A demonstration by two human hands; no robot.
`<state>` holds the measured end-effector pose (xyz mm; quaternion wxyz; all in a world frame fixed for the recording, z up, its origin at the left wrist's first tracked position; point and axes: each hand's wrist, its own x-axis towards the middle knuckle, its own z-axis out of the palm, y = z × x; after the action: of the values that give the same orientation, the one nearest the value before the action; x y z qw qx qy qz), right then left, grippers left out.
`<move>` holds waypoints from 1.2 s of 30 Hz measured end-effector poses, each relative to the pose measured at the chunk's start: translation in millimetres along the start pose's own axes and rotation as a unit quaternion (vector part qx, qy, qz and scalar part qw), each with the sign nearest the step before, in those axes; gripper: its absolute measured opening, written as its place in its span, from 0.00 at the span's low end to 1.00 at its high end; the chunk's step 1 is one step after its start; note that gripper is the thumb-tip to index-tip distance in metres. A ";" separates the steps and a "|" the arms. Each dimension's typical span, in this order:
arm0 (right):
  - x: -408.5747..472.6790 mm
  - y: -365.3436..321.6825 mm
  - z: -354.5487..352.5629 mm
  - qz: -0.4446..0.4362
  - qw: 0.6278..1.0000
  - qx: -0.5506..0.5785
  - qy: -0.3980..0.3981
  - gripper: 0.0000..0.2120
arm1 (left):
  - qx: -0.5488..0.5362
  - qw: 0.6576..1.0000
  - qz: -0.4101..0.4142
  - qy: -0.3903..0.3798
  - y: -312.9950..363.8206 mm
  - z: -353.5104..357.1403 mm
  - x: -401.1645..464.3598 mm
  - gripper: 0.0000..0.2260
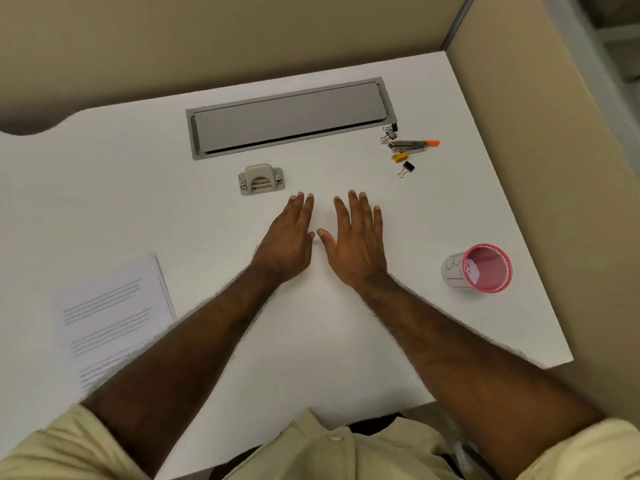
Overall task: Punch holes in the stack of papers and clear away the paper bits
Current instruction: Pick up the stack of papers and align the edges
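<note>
A grey hole punch (260, 179) sits on the white desk (381, 334), just beyond my left hand. A stack of printed papers (114, 313) lies at the left, partly under my left forearm. My left hand (287, 240) and my right hand (356, 240) rest flat, palms down, side by side in the middle of the desk, fingers spread, holding nothing. A small pink-rimmed mesh bin (479, 268) lies tipped on its side at the right with a bit of paper inside. No loose paper bits show on the desk.
A grey cable hatch (291, 117) is set into the desk at the back. A stapler (408, 146), an orange marker (431, 143), binder clips (407, 168) and a yellow item (401, 156) lie back right. Beige partition walls close off the back and right.
</note>
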<state>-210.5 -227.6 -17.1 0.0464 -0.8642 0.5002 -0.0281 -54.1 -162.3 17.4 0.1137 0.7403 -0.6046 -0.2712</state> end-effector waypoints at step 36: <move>-146.2 -265.8 19.4 -0.130 0.968 0.137 -0.162 0.34 | -0.058 0.916 -0.283 0.278 -219.2 -13.9 -310.8 0.30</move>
<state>-52.4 31.9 -8.0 0.2409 -0.9004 0.3603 0.0378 98.2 186.1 2.2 0.2386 0.9181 -0.2969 -0.1097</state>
